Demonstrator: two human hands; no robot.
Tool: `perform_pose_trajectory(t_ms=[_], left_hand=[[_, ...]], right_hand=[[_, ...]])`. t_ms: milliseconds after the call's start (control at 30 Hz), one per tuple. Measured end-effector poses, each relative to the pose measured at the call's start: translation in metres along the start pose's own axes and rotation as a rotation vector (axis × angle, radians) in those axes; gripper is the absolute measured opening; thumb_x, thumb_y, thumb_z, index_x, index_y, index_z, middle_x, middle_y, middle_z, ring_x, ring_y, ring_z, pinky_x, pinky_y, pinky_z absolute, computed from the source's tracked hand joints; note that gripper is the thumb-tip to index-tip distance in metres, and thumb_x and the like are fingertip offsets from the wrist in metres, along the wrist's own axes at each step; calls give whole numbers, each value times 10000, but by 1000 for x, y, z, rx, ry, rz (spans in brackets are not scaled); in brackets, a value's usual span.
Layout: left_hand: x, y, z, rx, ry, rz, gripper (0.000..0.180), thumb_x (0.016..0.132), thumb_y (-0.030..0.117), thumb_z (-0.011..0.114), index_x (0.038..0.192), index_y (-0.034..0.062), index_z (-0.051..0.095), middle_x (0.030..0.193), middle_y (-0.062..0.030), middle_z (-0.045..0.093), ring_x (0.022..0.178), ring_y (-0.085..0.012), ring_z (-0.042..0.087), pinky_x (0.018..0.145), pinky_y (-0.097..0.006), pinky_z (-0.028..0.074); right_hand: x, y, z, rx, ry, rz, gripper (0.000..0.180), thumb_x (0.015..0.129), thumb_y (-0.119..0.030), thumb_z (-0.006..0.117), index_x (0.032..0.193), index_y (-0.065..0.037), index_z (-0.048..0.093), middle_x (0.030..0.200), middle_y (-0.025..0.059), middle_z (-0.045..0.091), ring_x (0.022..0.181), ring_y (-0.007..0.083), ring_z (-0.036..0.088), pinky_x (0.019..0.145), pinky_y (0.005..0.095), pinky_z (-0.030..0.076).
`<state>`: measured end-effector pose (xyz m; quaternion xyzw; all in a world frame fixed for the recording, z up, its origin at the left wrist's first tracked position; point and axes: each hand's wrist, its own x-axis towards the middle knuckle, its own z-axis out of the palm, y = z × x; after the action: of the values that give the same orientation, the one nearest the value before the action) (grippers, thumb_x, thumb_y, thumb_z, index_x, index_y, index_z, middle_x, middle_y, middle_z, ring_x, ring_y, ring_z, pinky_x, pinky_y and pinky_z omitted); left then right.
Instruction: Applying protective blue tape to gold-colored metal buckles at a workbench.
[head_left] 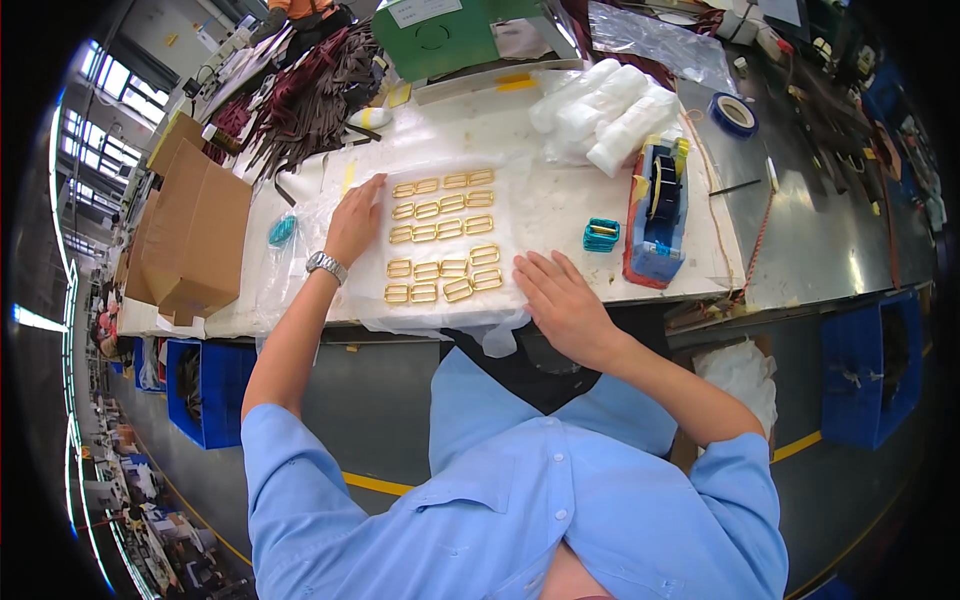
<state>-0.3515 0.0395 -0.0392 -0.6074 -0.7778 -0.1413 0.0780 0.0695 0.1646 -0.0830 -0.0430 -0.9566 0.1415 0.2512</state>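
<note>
Flanking gold buckles (450, 229) | left hand (356, 219) extended | right hand (566, 297) palm-down

Your shirt (500, 530): light blue. Buckles (451, 230) gold, tabletop (565, 208) white. Carton (195, 230), 10 o'clock, brown; box (435, 40), 12, green; leather-like strips (305, 115), 11, maroon and dark brown; tape dispenser (658, 242), 2, blue and red; your watch (326, 265), silver.

Buckles (451, 229): glossy, smooth gold-toned metal. Sheet (430, 250) beneath: thin translucent plastic, wrinkled. Box (200, 225): matt cardboard. White rolls (612, 112): creased plastic film. Wristwatch (327, 265): shiny metal. Shirt (520, 510): matt cloth. Metal bench (805, 245): smooth, reflective.
</note>
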Motion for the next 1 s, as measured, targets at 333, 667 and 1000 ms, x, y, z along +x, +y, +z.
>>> perform_pose_trajectory(t_ms=[333, 667, 1000], left_hand=[[46, 14, 27, 237, 17, -119, 451, 984, 63, 635, 1418, 168, 703, 1171, -143, 686, 1117, -347, 640, 992, -461, 550], [7, 34, -33, 208, 52, -233, 293, 1009, 101, 659, 1291, 76, 736, 1047, -194, 785, 978, -376, 752, 865, -497, 594], [-75, 188, -51, -256, 164, 18, 72, 971, 59, 731, 1030, 30, 763, 1012, -139, 769, 923, -342, 731, 816, -442, 583]], right_hand=[[-3, 4, 0, -21, 10, -32, 500, 1033, -176, 657, 1463, 67, 583, 1598, 229, 545, 1530, 367, 480, 1303, 552, 318], [-7, 2, 4, -20, 47, -39, 608, 967, -152, 751, 1505, 46, 550, 1627, 206, 524, 1535, 358, 474, 1313, 534, 319], [-30, -7, -33, -6, -113, -17, 584, 919, -90, 758, 1461, 49, 591, 1630, 232, 496, 1556, 384, 430, 1293, 520, 353]])
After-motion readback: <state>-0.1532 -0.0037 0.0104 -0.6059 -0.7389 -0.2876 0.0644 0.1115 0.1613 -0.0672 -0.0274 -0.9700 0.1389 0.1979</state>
